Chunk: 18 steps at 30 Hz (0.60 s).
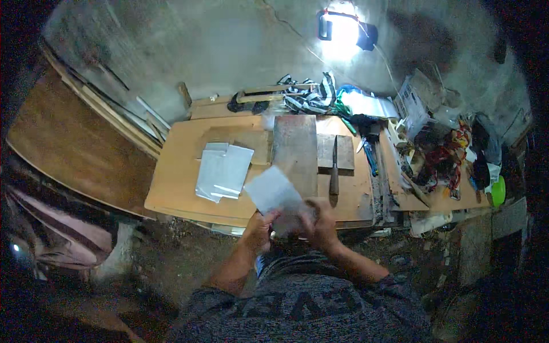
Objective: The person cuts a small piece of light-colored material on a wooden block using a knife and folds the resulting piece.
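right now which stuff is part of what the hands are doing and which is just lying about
In hand:
- left hand
- right hand
- white sheet held by both
- stack of white sheets

Lying about:
- chisel
- wooden boards
- striped cloth
- lamp

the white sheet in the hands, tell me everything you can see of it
The white sheet is a thin, flat, roughly rectangular piece, like paper or card, plain and pale. It is tilted, one corner pointing up-left over the front edge of the wooden board. The left hand and right hand grip its lower end; motion blurs that part.
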Each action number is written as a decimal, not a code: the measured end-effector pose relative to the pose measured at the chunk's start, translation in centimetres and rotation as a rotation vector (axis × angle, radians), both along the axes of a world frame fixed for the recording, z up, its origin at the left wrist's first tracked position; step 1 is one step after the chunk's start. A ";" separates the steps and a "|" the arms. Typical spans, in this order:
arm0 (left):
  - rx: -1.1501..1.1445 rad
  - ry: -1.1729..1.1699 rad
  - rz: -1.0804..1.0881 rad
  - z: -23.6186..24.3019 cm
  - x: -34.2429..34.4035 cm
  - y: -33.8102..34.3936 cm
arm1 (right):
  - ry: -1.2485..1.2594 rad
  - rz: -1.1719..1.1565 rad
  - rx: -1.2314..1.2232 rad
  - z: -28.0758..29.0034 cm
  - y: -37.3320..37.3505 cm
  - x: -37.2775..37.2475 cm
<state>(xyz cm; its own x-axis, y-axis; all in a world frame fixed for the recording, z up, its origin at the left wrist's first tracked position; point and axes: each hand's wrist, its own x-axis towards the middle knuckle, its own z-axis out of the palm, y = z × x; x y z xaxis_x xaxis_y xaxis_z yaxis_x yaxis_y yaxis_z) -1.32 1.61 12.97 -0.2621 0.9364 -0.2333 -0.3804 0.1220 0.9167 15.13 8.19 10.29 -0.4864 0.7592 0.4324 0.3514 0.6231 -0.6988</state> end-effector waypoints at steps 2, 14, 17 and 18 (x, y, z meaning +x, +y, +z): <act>-0.023 0.000 0.025 -1.3 -0.9 -0.2 | 0.205 -0.141 -0.530 -1.7 1.8 0.2; -0.049 -0.082 -0.224 -5.4 -1.7 0.9 | 0.469 0.175 -1.097 -4.1 0.4 -0.8; -0.044 -0.073 -0.188 -7.0 -2.0 0.8 | 0.441 0.085 -1.081 -5.3 1.2 -1.5; -0.062 -0.056 -0.208 -7.6 -2.4 0.6 | 0.422 0.024 -1.076 -5.9 1.6 -1.7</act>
